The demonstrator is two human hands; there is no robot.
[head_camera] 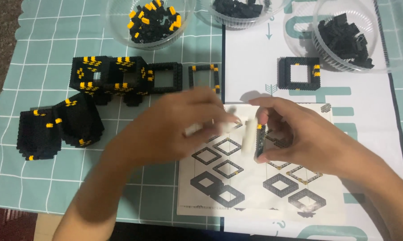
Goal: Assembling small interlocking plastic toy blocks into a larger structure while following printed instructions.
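The right hand (291,134) pinches a small black block frame (260,142) upright over the instruction sheet (255,187) on the worktop. The left hand (179,125) (blurred) reaches toward it, fingers bunched; its grip cannot be told. Finished black-and-yellow cubes (107,76) stand left.

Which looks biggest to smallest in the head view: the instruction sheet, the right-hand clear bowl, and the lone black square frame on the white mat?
1. Instruction sheet, largest.
2. Clear bowl, partly cut off.
3. Black square frame, smallest.
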